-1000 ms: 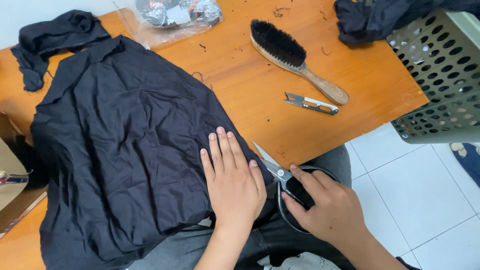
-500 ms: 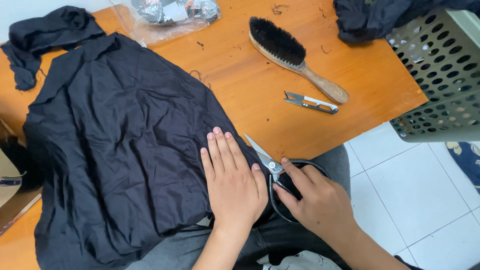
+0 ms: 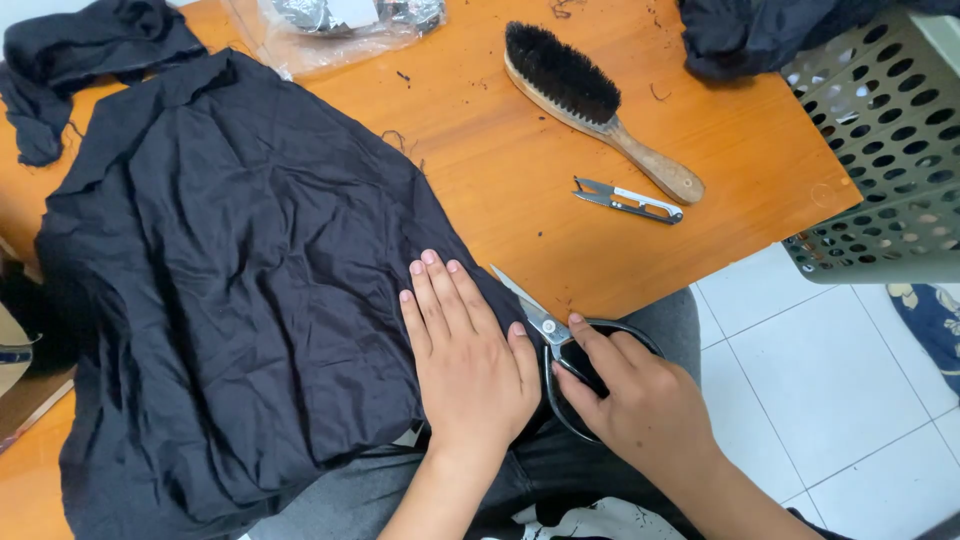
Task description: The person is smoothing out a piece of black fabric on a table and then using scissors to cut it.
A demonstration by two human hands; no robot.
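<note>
The left hand [image 3: 470,365] lies flat, fingers together, pressing the crumpled black cloth garment [image 3: 240,300] onto the orange wooden tabletop [image 3: 500,200] at its near edge, while the right hand [image 3: 640,400] has its grip closed around the black loop handles of the large steel scissors [image 3: 560,345], whose blades point along the garment's right edge. Cutting well here probably means keeping the cloth taut under the flat palm, with those fingertips clear of the blades. Against the earlier frames, the right hand has crept closer to the left, and the scissors now sit just beside the left thumb; the garment's place is unchanged.
</note>
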